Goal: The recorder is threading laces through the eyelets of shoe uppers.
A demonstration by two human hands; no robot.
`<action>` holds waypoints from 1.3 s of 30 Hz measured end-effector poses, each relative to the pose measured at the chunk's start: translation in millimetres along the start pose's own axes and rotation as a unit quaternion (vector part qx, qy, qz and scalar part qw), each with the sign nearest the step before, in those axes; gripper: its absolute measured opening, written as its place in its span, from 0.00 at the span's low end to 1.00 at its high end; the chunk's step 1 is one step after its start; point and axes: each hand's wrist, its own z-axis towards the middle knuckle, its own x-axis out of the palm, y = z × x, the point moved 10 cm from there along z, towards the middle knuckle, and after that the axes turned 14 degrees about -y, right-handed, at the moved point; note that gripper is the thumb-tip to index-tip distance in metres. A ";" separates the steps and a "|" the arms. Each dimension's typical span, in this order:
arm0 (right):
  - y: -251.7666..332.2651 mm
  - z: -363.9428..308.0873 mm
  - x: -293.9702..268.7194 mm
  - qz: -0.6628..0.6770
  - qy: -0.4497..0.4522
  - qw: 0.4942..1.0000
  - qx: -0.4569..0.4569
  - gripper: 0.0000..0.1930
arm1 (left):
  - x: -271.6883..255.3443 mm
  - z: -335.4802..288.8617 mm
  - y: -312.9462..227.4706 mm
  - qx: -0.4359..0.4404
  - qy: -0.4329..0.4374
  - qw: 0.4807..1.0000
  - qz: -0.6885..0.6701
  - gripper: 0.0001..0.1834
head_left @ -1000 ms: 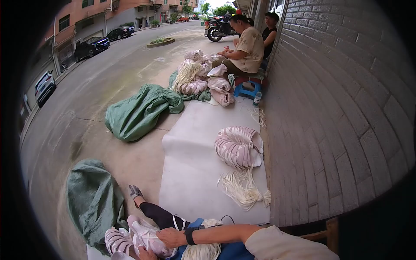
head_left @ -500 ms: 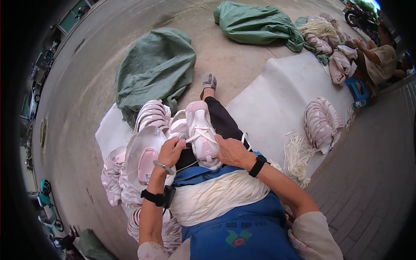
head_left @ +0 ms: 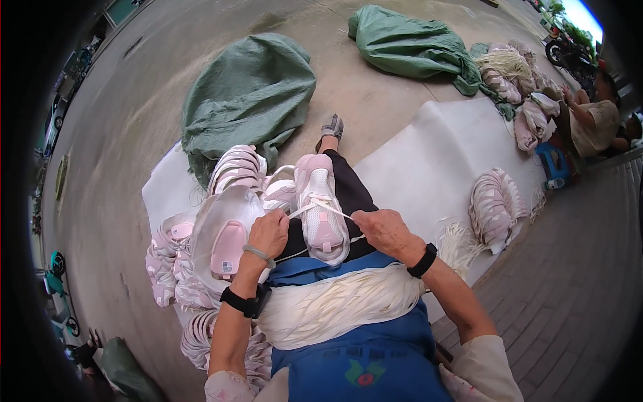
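Observation:
A pink and white sneaker upper (head_left: 320, 208) lies across my lap, its toe pointing toward me. A white shoelace (head_left: 299, 212) crosses over its tongue. My left hand (head_left: 269, 232) is closed on one lace end, pulling it out to the left. To the right, my right hand (head_left: 383, 230) pinches the other end, drawn taut. A thick bundle of loose cream laces (head_left: 341, 305) rests over my blue apron (head_left: 362, 352). Beside my left hand lies a white shoe piece with a pink insole (head_left: 228, 248).
Stacked pink-white uppers (head_left: 238, 169) sit at left, with another stack (head_left: 497, 211) on the white sheet (head_left: 415, 154) at right. Green sacks (head_left: 251, 94) lie ahead on the concrete. A person (head_left: 593, 124) sits at far right near a blue stool (head_left: 552, 161).
My right hand has moved away to the right from the sneaker upper, drawing its lace end out straight. My left hand keeps its hold on the other end. The view has shifted slightly.

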 end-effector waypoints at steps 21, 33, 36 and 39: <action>15.5 -25.0 13.5 0.009 0.037 0.999 -0.027 0.05 | -79.3 -30.3 14.1 -0.177 0.099 0.954 -0.221 0.10; -18.8 -42.6 3.6 0.092 0.098 0.987 0.092 0.04 | -4.3 -31.8 -1.6 -0.277 0.035 0.842 -0.462 0.10; -4.5 -35.6 0.7 0.035 0.104 0.992 0.061 0.04 | -2.9 -9.7 11.5 -0.137 -0.060 0.942 -0.301 0.12; 9.1 -25.6 6.2 0.019 0.104 0.994 0.041 0.03 | 16.8 1.0 14.3 -0.104 -0.013 0.985 -0.136 0.14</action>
